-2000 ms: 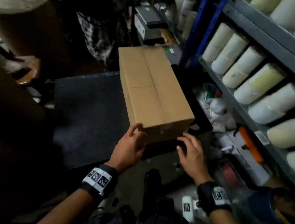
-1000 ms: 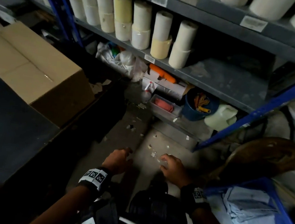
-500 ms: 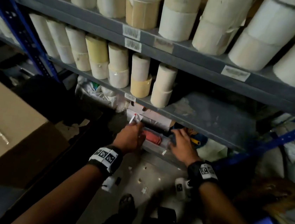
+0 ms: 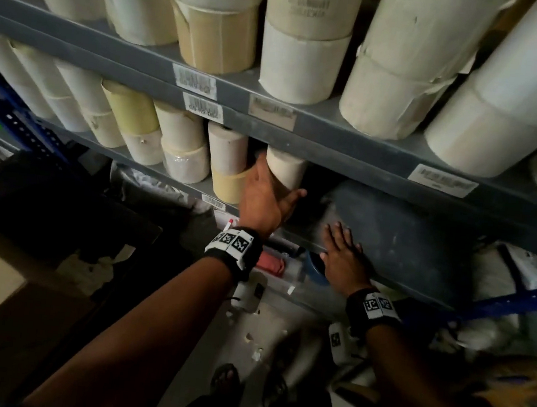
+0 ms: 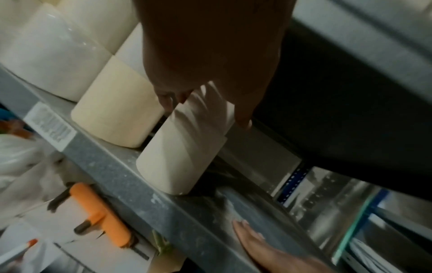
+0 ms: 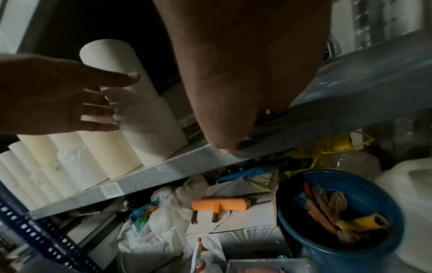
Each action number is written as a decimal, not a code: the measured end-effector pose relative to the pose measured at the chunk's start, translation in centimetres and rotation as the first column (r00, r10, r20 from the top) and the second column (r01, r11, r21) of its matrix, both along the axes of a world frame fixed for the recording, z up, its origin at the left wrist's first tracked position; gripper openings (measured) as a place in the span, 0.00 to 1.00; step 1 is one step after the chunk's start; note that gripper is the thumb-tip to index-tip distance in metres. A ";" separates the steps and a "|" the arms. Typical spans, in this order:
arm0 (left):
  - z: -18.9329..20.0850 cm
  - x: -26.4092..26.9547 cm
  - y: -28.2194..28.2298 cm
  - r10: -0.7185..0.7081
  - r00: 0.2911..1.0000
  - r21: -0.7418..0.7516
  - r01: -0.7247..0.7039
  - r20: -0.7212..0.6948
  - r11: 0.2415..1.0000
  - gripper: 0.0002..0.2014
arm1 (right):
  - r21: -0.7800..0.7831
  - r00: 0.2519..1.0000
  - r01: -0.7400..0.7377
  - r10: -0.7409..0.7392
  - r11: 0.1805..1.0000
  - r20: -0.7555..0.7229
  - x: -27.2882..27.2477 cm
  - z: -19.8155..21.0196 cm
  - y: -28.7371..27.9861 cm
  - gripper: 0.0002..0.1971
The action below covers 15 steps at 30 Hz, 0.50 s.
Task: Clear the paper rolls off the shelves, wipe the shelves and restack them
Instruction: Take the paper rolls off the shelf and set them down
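Dim overall; light falls on the rolls (image 4: 303, 63) from above, the floor stays dark, edges bend, wrist views blur.

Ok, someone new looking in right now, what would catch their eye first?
Probably the left hand reaching into the lower shelf, fingers and thumb spread round the end paper roll without a closed grip. The right hand lies flat on the bare, dusty stretch beside it. Above, the upper shelf is packed with big rolls.
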State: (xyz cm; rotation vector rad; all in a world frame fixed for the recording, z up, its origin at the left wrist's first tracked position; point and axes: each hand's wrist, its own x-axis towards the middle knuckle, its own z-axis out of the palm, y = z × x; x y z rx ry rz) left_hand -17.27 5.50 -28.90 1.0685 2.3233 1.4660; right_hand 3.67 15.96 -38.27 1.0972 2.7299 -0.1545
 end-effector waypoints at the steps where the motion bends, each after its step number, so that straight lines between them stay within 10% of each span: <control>1: 0.1 -0.2 0.4 0.026 1.000 0.010 -0.026 -0.004 1.000 0.48 | -0.004 1.000 -0.007 0.007 1.000 -0.004 0.1 0.2 0.1 0.37; 9: 0.7 5.2 -0.1 0.011 0.992 -0.003 -0.012 -0.125 1.000 0.41 | -0.114 0.967 -0.039 0.009 0.993 -0.253 4.1 2.0 1.2 0.35; 15: -2.4 12.9 2.9 -0.156 0.985 -0.245 0.168 0.069 0.955 0.42 | -0.147 0.954 0.092 -0.130 0.985 -0.271 10.0 2.5 2.1 0.35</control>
